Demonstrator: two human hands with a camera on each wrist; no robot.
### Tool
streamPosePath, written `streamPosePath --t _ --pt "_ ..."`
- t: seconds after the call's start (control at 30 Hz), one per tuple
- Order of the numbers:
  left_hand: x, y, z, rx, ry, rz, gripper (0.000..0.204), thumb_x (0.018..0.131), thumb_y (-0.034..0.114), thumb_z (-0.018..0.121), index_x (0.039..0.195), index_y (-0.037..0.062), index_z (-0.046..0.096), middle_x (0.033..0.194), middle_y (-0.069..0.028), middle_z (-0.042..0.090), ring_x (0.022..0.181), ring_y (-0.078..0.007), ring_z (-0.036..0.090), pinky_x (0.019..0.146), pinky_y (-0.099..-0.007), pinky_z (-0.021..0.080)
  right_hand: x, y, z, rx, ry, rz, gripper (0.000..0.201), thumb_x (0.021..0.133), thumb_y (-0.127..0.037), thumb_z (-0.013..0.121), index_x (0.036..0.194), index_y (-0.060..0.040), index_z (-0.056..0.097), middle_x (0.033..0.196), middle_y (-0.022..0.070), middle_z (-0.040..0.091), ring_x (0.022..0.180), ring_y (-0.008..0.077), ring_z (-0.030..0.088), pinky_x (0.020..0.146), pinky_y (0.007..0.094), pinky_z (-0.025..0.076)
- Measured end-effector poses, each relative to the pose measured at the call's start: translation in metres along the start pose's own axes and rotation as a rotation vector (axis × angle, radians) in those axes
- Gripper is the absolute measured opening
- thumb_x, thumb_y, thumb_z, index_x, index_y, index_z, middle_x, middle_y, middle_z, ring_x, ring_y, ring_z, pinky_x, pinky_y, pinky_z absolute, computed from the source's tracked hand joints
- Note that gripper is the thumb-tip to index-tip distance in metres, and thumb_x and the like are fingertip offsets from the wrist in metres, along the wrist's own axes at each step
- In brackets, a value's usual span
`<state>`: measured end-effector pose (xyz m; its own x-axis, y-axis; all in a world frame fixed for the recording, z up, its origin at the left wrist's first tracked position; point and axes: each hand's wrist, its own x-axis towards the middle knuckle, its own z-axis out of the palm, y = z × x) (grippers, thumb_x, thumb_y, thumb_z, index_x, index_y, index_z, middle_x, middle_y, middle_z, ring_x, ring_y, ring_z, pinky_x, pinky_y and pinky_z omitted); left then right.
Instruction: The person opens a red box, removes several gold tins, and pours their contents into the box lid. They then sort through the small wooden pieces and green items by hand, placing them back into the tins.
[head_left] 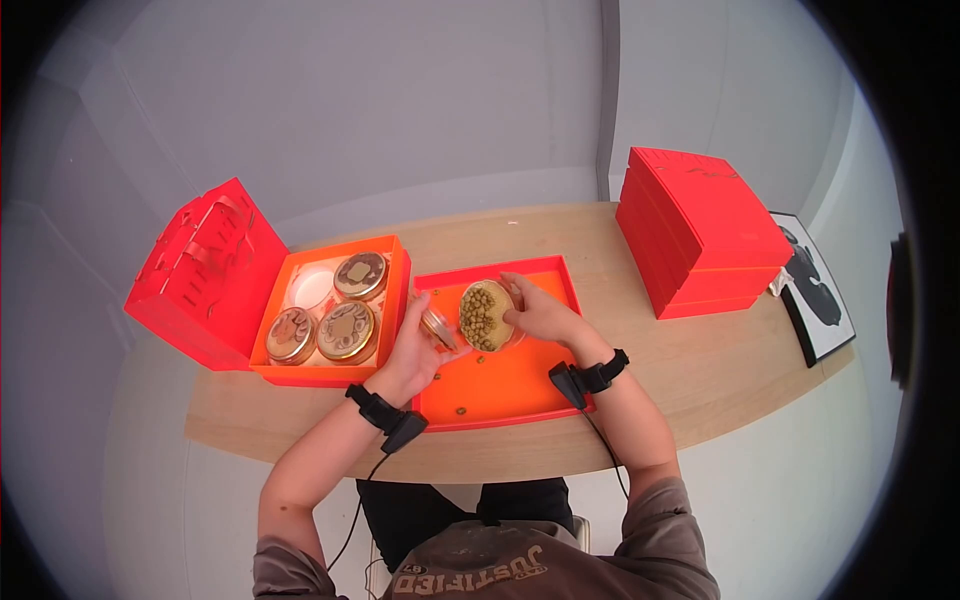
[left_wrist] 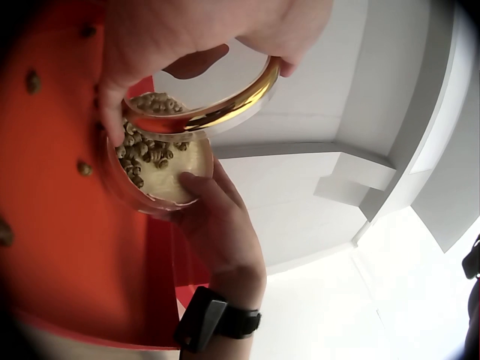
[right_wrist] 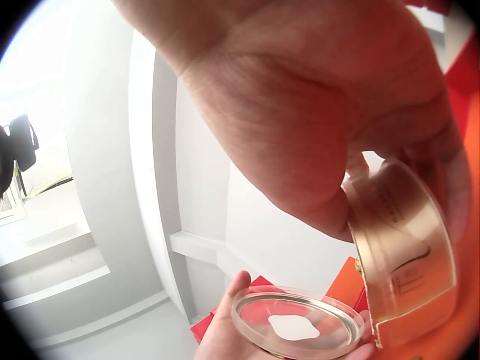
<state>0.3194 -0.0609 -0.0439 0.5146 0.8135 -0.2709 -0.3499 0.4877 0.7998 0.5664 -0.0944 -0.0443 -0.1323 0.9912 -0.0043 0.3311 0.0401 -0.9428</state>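
Observation:
My right hand (head_left: pixel 545 312) grips a round clear jar (head_left: pixel 485 315) by its side, thumb at the rim, and tilts it so its mouth shows. Small coiled olive-brown pellets (left_wrist: pixel 142 154) cover part of its pale yellow bottom. A label wraps the jar wall (right_wrist: pixel 409 255). Between the thumb and fingers of my left hand (head_left: pixel 408 350) is a clear lid (right_wrist: pixel 292 322) with a gold rim and a pale patch on it, held on edge just left of the jar. Both are over a shallow orange tray (head_left: pixel 500 395) with red edges, where several loose pellets (head_left: pixel 461 411) lie.
At the left stands an open red-and-orange gift box (head_left: pixel 402 275) holding three lidded jars (head_left: pixel 347 330) and a white round recess (head_left: pixel 311 289); its lid (head_left: pixel 205 270) is raised. Stacked red boxes (head_left: pixel 700 230) and a framed picture (head_left: pixel 815 290) occupy the table's right end.

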Motion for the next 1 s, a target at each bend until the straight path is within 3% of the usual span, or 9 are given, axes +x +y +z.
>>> streamPosePath --t 0.07,0.27,0.43,1.0 --pt "-0.002 0.0 0.0 0.003 0.01 0.01 0.041 0.1 0.058 0.057 0.123 0.0264 0.045 0.109 -0.0059 0.057 0.115 -0.0256 0.055 0.104 -0.0647 0.046 0.0 -0.001 0.0 0.001 0.006 -0.01 0.077 0.089 -0.001 0.06 0.157 0.0064 0.024 0.154 0.026 0.046 0.143 0.0328 0.048 0.117 0.0371 0.039" --pt "0.002 -0.006 -0.009 -0.046 0.078 0.015 0.045 0.098 0.064 0.054 0.112 0.021 0.05 0.102 -0.0057 0.06 0.109 -0.0238 0.058 0.102 -0.0634 0.048 0.0 0.001 0.001 0.028 0.001 -0.024 0.075 0.092 0.002 0.057 0.157 0.0079 0.02 0.159 0.0256 0.039 0.146 0.0336 0.043 0.118 0.0378 0.038" --pt "0.007 -0.008 -0.011 -0.069 0.091 0.061 0.049 0.098 0.064 0.053 0.106 0.0157 0.053 0.095 -0.0074 0.063 0.099 -0.0242 0.062 0.103 -0.0618 0.046 -0.002 -0.002 0.001 0.061 -0.001 -0.002 0.075 0.094 -0.002 0.058 0.159 0.0041 0.022 0.162 0.0221 0.038 0.147 0.0301 0.042 0.119 0.0372 0.036" --pt "0.008 -0.005 -0.005 -0.152 0.16 0.075 0.052 0.097 0.062 0.055 0.111 0.0125 0.051 0.098 -0.0107 0.061 0.098 -0.0263 0.063 0.106 -0.0655 0.043 -0.001 -0.001 0.0 -0.031 0.008 -0.027 0.076 0.091 -0.002 0.059 0.159 0.0026 0.024 0.158 0.0203 0.044 0.138 0.0274 0.051 0.114 0.0358 0.042"
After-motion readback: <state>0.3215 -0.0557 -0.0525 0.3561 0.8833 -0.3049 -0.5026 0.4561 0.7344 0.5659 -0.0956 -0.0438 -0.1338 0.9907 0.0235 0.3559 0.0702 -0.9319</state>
